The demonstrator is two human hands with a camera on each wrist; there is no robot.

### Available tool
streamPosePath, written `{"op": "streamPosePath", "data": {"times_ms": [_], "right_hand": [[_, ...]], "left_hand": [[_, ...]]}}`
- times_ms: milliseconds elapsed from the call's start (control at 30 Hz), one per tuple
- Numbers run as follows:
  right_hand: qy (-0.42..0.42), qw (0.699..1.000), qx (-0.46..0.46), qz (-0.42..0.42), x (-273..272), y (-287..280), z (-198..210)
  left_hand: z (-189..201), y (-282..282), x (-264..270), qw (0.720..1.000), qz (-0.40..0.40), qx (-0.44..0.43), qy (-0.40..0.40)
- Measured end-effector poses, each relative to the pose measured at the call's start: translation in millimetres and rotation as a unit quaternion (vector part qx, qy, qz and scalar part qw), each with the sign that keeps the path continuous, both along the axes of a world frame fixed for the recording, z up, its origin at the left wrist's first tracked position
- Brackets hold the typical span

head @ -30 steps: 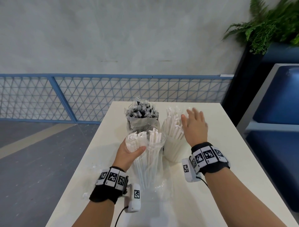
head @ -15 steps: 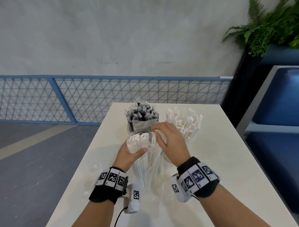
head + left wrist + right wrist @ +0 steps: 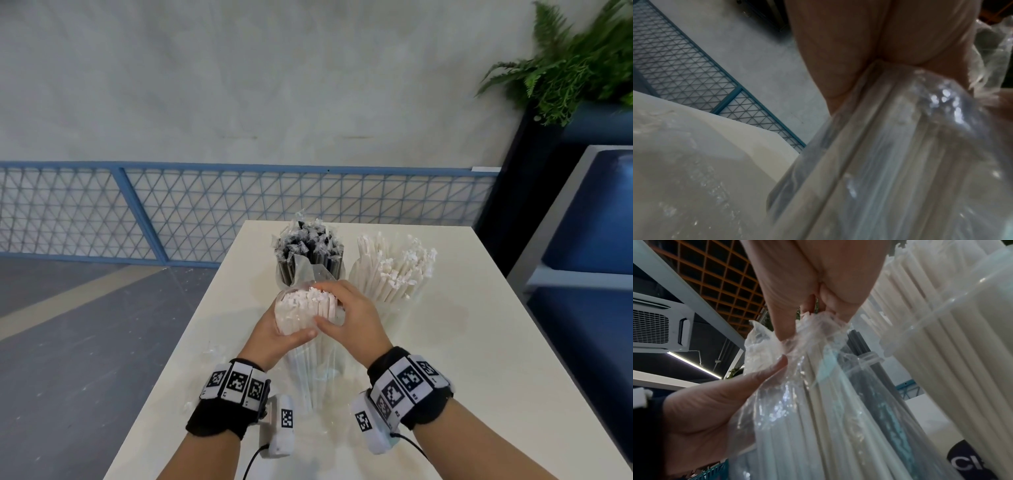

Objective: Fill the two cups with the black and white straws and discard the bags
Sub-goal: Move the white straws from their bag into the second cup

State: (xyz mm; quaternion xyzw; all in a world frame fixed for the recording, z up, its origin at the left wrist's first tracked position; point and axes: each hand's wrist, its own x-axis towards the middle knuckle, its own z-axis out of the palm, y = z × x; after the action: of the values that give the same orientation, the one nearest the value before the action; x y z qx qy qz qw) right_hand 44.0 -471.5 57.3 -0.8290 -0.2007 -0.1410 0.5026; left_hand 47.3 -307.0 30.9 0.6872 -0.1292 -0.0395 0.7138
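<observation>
A clear plastic bag (image 3: 315,370) of white straws (image 3: 301,308) stands upright on the white table (image 3: 462,359) in front of me. My left hand (image 3: 277,332) grips the bundle near its top from the left. My right hand (image 3: 346,315) curls round the top from the right and pinches the bag's loose plastic (image 3: 809,331). Behind stand two clear cups: the left one holds wrapped black straws (image 3: 308,250), the right one holds white straws (image 3: 394,270). In the left wrist view the bag (image 3: 900,162) fills the frame under my palm.
The table's left edge drops to a grey floor with a blue mesh fence (image 3: 205,205) beyond. A dark planter with a fern (image 3: 575,68) and a blue seat (image 3: 589,240) stand to the right. Small scraps of plastic (image 3: 209,353) lie near the left edge.
My right hand came back from above the white-straw cup to the bag and closed on its top. The left hand kept its hold on the bundle.
</observation>
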Motion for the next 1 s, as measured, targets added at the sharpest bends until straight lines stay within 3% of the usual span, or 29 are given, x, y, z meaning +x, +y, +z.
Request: {"op": "streamPosePath", "data": {"times_ms": [233,367,467,567,767,1000], "right_hand": [[0.079,0.997,-0.02,-0.014,1,4,-6],[0.127,0.988,0.085,0.002,2,2,-9],[0.186,0.965,0.184,0.011,1,2,-15],[0.217,0.958,0.186,0.026,0,3,-18],[0.182,0.963,0.197,-0.013,-4,3,-10],[0.124,0.961,0.235,-0.074,4,-2,19]], "left_hand": [[-4,-1,-1,0.998,-0.056,0.023,0.022],[-9,-1,-1,0.998,-0.038,0.032,0.043],[-12,-2,-1,0.998,-0.027,0.038,0.044],[-14,-2,-1,0.998,-0.01,0.038,0.049],[-15,-4,-2,0.994,0.063,0.08,0.036],[-16,-4,0,0.99,0.085,0.1,0.05]]}}
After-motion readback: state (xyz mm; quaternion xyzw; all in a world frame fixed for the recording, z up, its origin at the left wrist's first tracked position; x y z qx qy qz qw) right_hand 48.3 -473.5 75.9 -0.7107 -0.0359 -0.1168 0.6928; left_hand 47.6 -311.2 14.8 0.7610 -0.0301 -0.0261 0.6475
